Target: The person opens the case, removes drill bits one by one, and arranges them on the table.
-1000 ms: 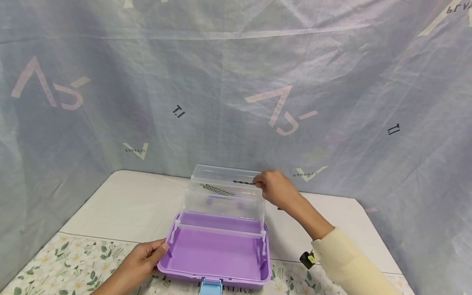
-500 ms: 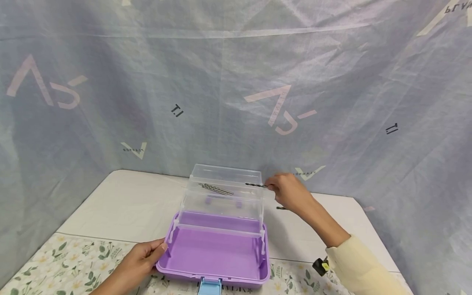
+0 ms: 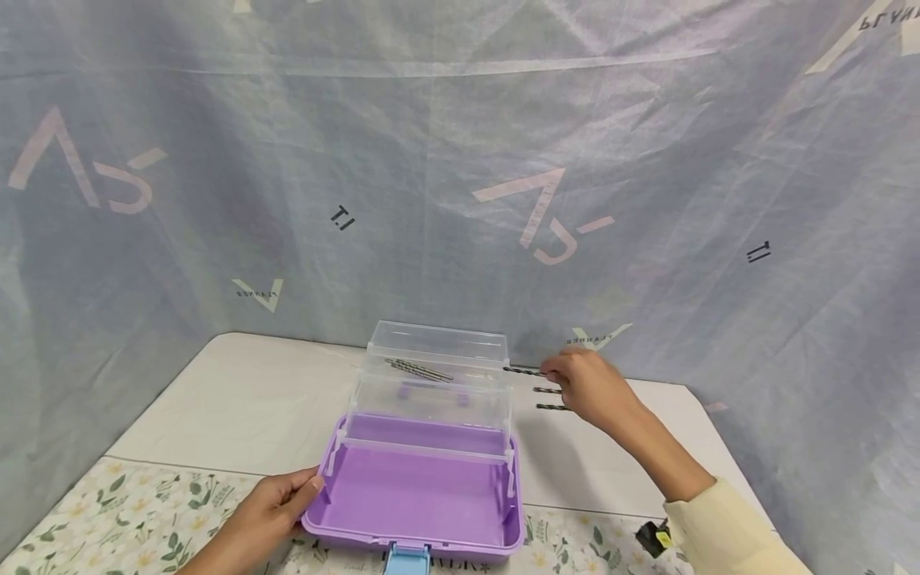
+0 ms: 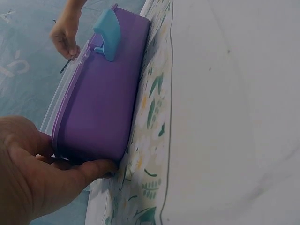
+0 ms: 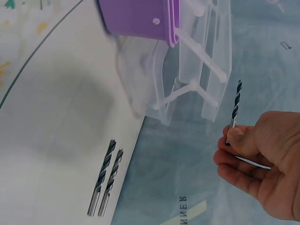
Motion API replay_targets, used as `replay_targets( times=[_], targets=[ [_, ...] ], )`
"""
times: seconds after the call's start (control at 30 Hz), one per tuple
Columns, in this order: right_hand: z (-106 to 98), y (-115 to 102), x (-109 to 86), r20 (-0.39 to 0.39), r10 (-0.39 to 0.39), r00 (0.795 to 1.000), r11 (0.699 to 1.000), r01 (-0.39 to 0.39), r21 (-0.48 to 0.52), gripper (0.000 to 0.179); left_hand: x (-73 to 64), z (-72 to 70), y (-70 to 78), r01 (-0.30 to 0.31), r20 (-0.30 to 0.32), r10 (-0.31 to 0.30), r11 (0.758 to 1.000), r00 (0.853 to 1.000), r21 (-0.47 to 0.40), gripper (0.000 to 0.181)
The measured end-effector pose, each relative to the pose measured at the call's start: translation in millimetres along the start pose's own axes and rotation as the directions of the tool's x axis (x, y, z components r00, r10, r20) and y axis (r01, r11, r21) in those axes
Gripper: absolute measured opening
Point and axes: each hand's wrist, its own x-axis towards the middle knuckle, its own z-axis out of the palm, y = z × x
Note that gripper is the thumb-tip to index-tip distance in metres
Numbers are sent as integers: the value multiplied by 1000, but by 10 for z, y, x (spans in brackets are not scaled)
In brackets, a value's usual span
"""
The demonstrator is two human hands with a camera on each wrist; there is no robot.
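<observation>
A purple storage box with clear fold-out trays stands open in the head view. My left hand grips its left wall, with the thumb near the rim. To the right of the trays, my right hand pinches a dark spiral drill bit by its shank, tip pointing toward the trays. Below that hand, two more drill bits lie side by side on the white table. Several silvery drill bits rest together in one tray.
A light blue latch hangs at the box's front. The floral cloth covers the near part of the white table. A grey-blue printed curtain closes off the back and sides.
My right hand has moved right and slightly down with the drill bit, away from over the trays. The two bits on the table have come into fuller view. My left hand stays put.
</observation>
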Motion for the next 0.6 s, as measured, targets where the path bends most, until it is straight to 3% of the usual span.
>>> replay_targets(
  times=[0.6],
  targets=[
    [56,241,-301,22,60,998,998,-60,-17,18,-13,-9,-8,-19,10,19,1000,1000,-4,61]
  ],
)
